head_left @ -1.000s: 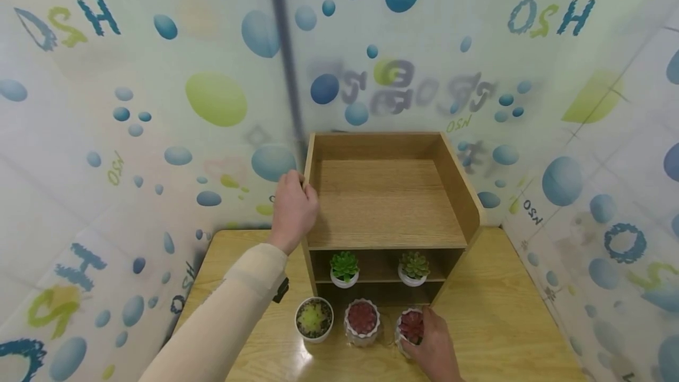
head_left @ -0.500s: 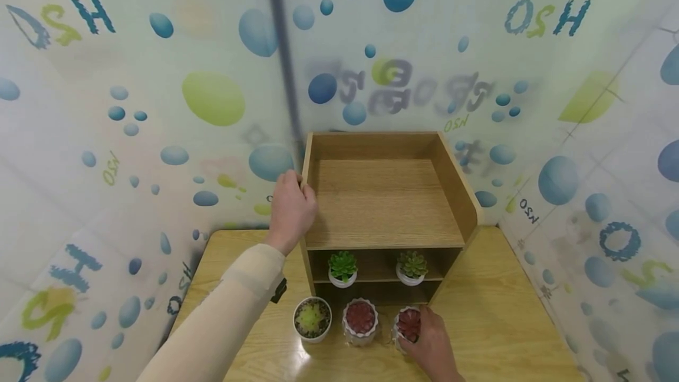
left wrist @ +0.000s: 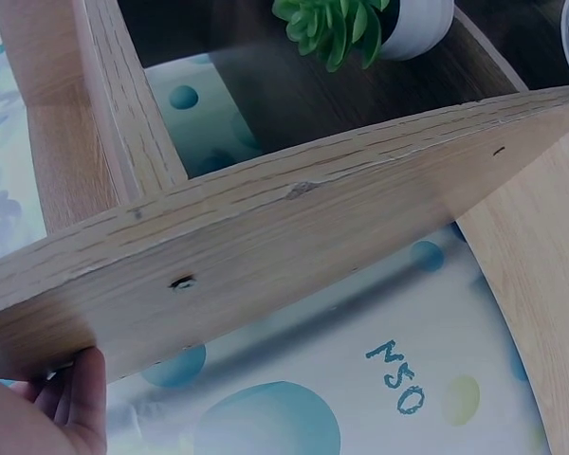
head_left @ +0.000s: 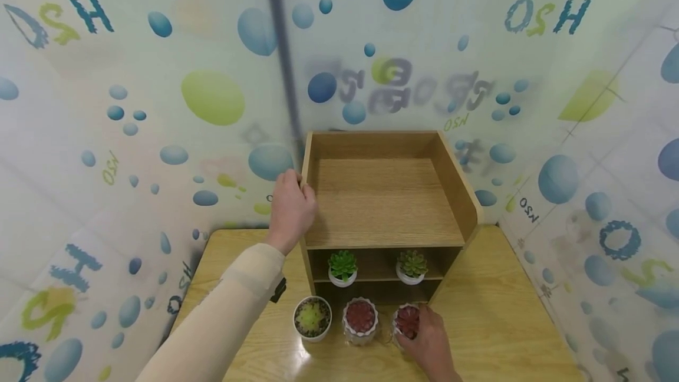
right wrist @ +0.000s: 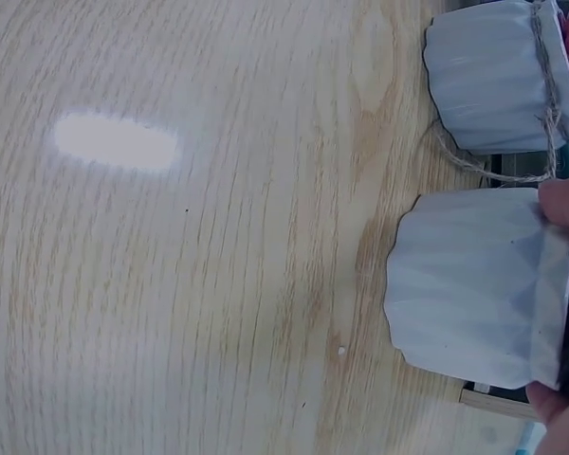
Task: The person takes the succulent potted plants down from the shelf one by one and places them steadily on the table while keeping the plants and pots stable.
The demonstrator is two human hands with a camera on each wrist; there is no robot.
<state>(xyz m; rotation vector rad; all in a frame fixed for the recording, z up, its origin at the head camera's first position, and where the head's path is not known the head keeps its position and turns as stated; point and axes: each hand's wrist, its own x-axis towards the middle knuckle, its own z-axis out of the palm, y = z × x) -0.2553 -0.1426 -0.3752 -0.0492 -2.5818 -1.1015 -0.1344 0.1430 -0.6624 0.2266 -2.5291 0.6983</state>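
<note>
My left hand [head_left: 293, 208] grips the upper left side panel of a small wooden shelf [head_left: 384, 199]; the left wrist view shows its fingers [left wrist: 87, 393] against the outer face of that panel. With my right hand [head_left: 431, 341] I hold the rim of a white fluted pot [right wrist: 479, 289] with a dark red succulent [head_left: 407, 320], in front of the shelf's lower right. Beside it stands a similar pot with a red succulent [head_left: 360, 316], twine tied round it. Further left is a white pot with a yellow-green succulent [head_left: 312, 316].
On the shelf's middle level sit a bright green succulent [head_left: 342, 264] and a duller green succulent [head_left: 412, 264], both in white pots. The wooden table [head_left: 498, 311] extends to both sides. Patterned wall covering [head_left: 212, 99] encloses the back and sides.
My right hand and the pot in it have shifted very slightly toward the shelf. The left hand keeps its place on the side panel, and the head view has turned a little.
</note>
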